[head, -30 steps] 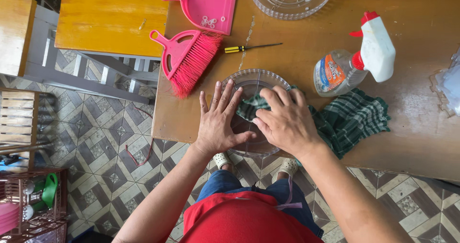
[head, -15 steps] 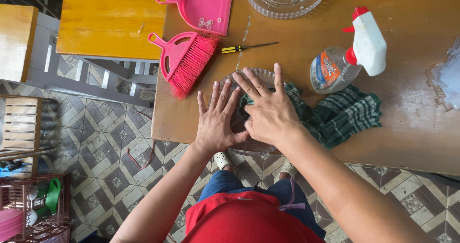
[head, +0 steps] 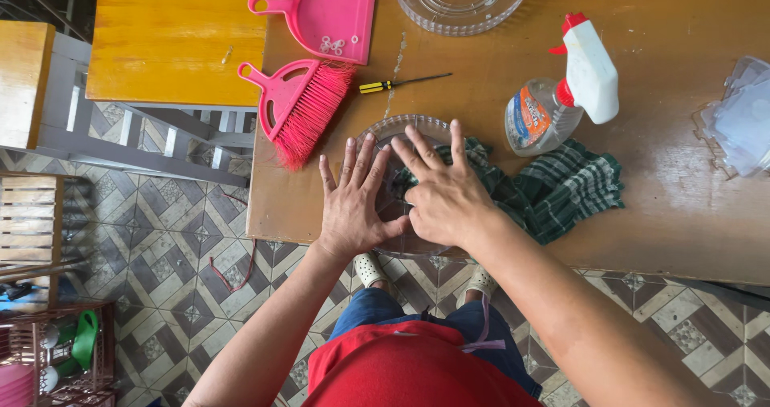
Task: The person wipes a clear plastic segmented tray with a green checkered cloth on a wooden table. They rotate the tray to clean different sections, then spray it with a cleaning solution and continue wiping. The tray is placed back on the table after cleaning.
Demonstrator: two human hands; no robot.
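Clear glass makes the round plate point(head: 401, 134) at the near edge of the brown counter point(head: 682, 206). Both hands lie flat on top of it, so it sits right under the fingers. The left hand point(head: 353, 206) has its fingers spread wide and grips nothing. The right hand point(head: 445, 198), fingers open too, presses a green checked cloth point(head: 561, 186) onto the plate; the cloth trails off to the right. Nothing else lies in the plate.

Red top point(head: 409, 371), blue jeans point(head: 377, 315), white perforated clogs point(head: 370, 267), arms bare.
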